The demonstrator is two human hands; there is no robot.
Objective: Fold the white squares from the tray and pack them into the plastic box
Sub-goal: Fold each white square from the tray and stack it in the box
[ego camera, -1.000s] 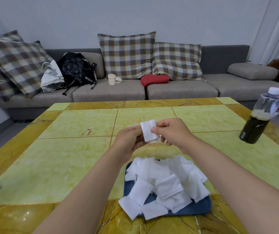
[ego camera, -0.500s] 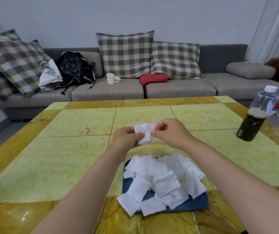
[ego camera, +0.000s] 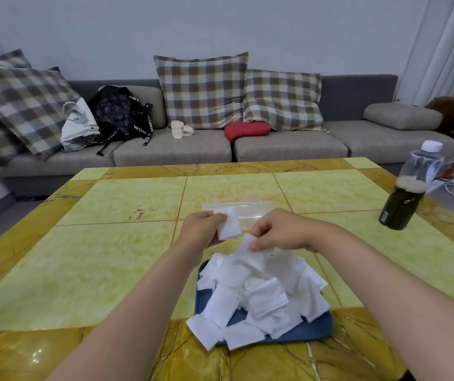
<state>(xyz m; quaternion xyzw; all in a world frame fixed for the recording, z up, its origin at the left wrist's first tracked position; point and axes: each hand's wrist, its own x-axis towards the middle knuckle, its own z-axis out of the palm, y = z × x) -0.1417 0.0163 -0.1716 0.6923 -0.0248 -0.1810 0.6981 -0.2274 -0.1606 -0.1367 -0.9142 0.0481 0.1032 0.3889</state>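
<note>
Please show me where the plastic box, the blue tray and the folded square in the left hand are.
plastic box [ego camera: 250, 210]: head view, middle of its clear body.
blue tray [ego camera: 313, 328]: head view, bare near-right corner.
folded square [ego camera: 230, 226]: head view, middle of its white face.

From my remote feed: the yellow-green table [ego camera: 110, 270], amber-bordered, carries a blue tray [ego camera: 316, 328] at its near edge, a clear plastic box [ego camera: 250, 210] mid-table and a dark bottle [ego camera: 404, 199] near its right edge.

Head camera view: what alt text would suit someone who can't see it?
A person's left hand holds a folded square while the right hand pinches another square from the white pile on a blue tray. A clear box lies behind, on a yellow table.
</note>
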